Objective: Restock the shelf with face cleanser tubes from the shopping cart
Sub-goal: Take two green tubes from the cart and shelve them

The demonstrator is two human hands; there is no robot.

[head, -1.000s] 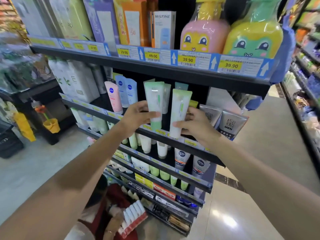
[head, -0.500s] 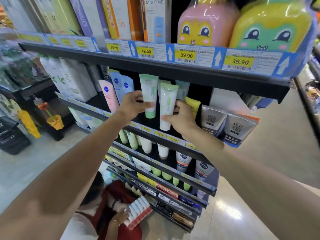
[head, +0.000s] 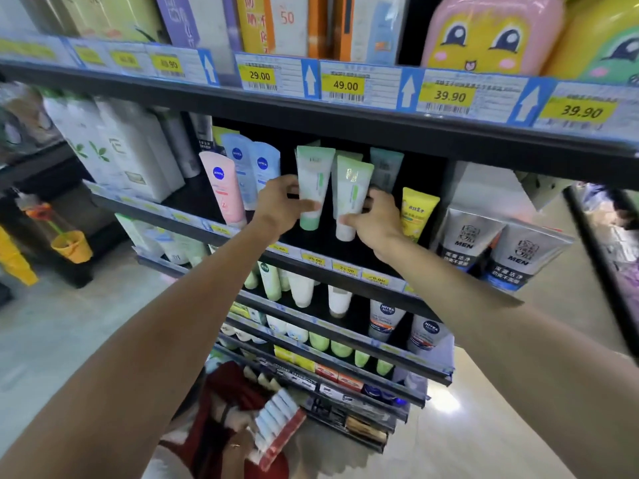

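Since a second ago you lean in closer; both tubes ride deeper under the price-tag rail (head: 345,85), caps nearer the shelf lip (head: 345,271).

Nearest, below that lip: a crouching person in red (head: 235,402) holds a pack of white tubes (head: 276,414); face out of view, pack blurred.

At the lip: your left hand (head: 276,210) grips the green-capped tube (head: 313,188), thumb across its front, fingers curled behind. Your right hand (head: 375,226) pinches the white-capped tube (head: 351,198) low near the cap. Both tubes stand cap-down, tilted back, labels outward, probably so they face the aisle like their neighbours. Whether the caps touch the shelf board is unclear.

Left of them: pink tube (head: 223,188); right: yellow tube (head: 416,210).

Behind: a darker teal tube (head: 385,167), label unreadable. The back of the bay is black shadow. Shopping cart not in view. Small tags on the lip are blurred.
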